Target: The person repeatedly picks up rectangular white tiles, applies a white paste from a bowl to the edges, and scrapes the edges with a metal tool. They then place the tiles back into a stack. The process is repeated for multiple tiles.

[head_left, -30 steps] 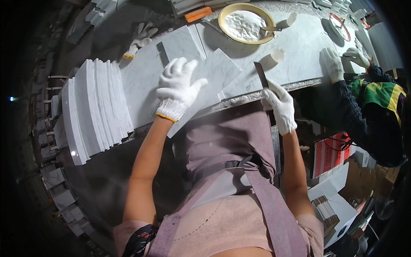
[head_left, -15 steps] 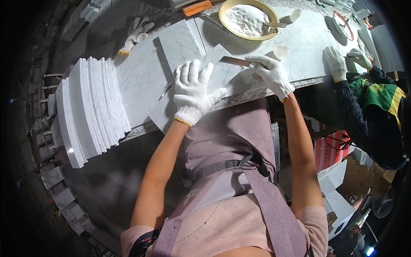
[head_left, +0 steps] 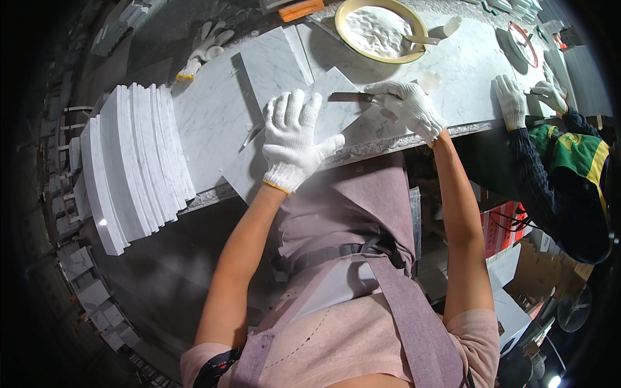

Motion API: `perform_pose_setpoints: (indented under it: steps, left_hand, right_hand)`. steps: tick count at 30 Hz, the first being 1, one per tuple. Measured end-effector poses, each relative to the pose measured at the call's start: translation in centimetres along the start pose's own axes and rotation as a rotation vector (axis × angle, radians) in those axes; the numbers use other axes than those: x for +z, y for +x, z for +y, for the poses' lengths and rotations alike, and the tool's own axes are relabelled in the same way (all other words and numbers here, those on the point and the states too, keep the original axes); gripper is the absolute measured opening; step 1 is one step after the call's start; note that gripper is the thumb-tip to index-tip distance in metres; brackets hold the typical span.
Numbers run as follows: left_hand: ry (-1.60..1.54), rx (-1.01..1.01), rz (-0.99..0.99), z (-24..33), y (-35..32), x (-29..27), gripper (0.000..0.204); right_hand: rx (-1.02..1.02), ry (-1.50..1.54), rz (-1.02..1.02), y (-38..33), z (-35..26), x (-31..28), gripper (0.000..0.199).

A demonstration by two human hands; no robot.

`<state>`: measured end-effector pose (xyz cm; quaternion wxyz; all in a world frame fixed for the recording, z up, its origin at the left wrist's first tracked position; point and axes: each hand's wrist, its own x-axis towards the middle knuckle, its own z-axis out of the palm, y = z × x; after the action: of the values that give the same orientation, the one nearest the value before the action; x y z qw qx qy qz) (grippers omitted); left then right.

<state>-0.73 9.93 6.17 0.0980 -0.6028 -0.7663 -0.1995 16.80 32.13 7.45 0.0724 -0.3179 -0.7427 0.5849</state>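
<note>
My left hand, in a white knit glove, lies flat with fingers spread on a grey-veined white marble tile. The tile sits at an angle near the table's front edge. In my right hand, also gloved, is a putty knife with a narrow dark blade. Its blade points left across the tile's upper right part; whether it touches the surface I cannot tell. Curled fingers hide most of the handle. Another marble slab lies just beyond my left hand.
Upright marble pieces stand in a stack at left. Beyond are a loose glove, an orange block and a yellow-rimmed bowl of white powder with a spatula. At right, a co-worker's gloved hands work near a red-rimmed dish.
The putty knife's blade has shifted slightly left and turned more level, as my right hand moved a little. My left hand stays in place on the tile.
</note>
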Motion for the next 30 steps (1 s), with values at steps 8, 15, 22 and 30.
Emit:
perform_pose_setpoints:
  steps: [8, 15, 22, 30]
  left_hand:
    - [-0.031, -0.006, -0.034, -0.2, 0.0, 0.3, 0.092]
    - [-0.016, -0.021, -0.069, -0.1, -0.1, 0.3, 0.092]
    - [0.01, -0.017, -0.049, 0.1, 0.1, 0.0, 0.092]
    - [0.02, -0.014, -0.047, 0.1, 0.2, -0.2, 0.094]
  right_hand:
    - [-0.002, 0.03, 0.034, -0.2, -0.5, 0.7, 0.029]
    - [-0.036, -0.099, 0.09, -0.7, -0.2, 1.0, 0.033]
    - [-0.03, -0.152, 0.173, -1.5, 0.3, 1.5, 0.025]
    - [-0.134, -0.19, 0.278, -2.5, 0.8, 2.7, 0.031]
